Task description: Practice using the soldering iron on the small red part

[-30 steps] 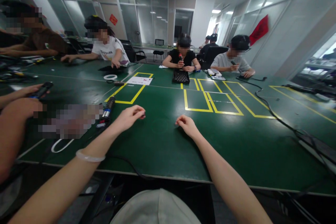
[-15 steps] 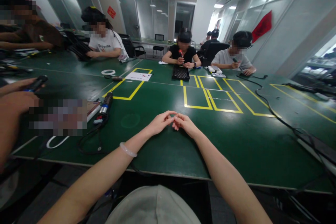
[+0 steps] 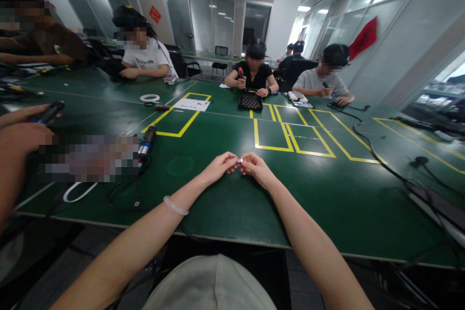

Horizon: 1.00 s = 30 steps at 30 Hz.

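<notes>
My left hand (image 3: 218,166) and my right hand (image 3: 256,166) meet fingertip to fingertip just above the green table (image 3: 232,203). Both are pinched on a tiny pale part (image 3: 240,160) held between them; I cannot make out what it is. A pale bangle (image 3: 175,206) circles my left wrist. An electric screwdriver (image 3: 146,143) with a black cable lies on the table to the left of my left hand, apart from it.
Yellow tape boxes (image 3: 290,138) mark the table ahead. A neighbour's arm (image 3: 18,150) reaches in at the left. Across the table several people work; a black tray (image 3: 250,101), a white sheet (image 3: 191,104) and a white ring (image 3: 149,98) lie there. Black cables (image 3: 395,174) run along the right.
My hands were apart a second ago, the left near the screwdriver. They have come together at the table's middle and now pinch a small part between them.
</notes>
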Available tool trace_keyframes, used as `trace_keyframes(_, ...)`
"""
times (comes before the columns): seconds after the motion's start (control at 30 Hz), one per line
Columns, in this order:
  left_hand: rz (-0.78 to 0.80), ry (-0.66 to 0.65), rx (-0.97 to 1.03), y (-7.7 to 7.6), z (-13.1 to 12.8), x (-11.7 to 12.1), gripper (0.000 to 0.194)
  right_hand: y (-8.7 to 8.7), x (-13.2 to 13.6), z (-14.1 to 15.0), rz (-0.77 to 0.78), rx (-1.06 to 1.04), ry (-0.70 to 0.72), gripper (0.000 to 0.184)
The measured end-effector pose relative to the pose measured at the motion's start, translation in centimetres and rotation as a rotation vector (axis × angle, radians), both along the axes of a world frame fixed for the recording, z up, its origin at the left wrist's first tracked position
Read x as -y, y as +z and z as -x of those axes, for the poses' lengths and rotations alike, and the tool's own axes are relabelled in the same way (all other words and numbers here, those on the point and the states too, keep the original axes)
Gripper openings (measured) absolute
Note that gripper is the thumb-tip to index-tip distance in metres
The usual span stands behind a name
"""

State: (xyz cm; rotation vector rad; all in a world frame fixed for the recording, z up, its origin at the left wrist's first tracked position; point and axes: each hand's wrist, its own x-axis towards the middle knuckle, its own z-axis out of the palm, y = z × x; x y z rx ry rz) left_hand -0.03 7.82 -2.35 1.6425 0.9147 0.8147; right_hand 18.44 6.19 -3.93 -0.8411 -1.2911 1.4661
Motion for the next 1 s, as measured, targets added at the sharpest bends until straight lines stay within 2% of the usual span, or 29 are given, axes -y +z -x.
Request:
trace_keyframes(0.17,-0.151,0.029,-0.104,0.0,0.2,0.0,0.033,-0.1,-0.2,0.1,-0.119,0.047,0.031,0.031)
trace_keyframes(0.3,-0.225,0.034,-0.085,-0.1,0.3,-0.1,0.028,-0.7,-0.5,0.2,-0.125,0.063,-0.015,0.035)
trace_keyframes(0.57,-0.152,0.01,-0.057,0.4,0.2,0.3,0.029,-0.8,-0.7,-0.1,-0.23,0.2,-0.08,0.028)
trace_keyframes(0.67,-0.098,-0.007,-0.028,0.2,0.2,0.2,0.029,-0.5,-0.5,-0.2,-0.285,0.285,-0.095,0.026)
trace_keyframes(0.8,-0.117,-0.016,-0.023,-0.2,0.3,-0.1,0.033,-0.3,-0.2,-0.2,-0.332,0.377,-0.114,0.023)
trace_keyframes(0.9,-0.155,0.015,-0.1,0.6,1.0,0.0,0.039,-0.3,-0.2,-0.3,-0.336,0.39,-0.122,0.022)
trace_keyframes(1.0,-0.255,0.093,-0.238,2.3,3.2,1.1,0.043,-0.4,-0.3,-0.4,-0.312,0.391,-0.137,0.023)
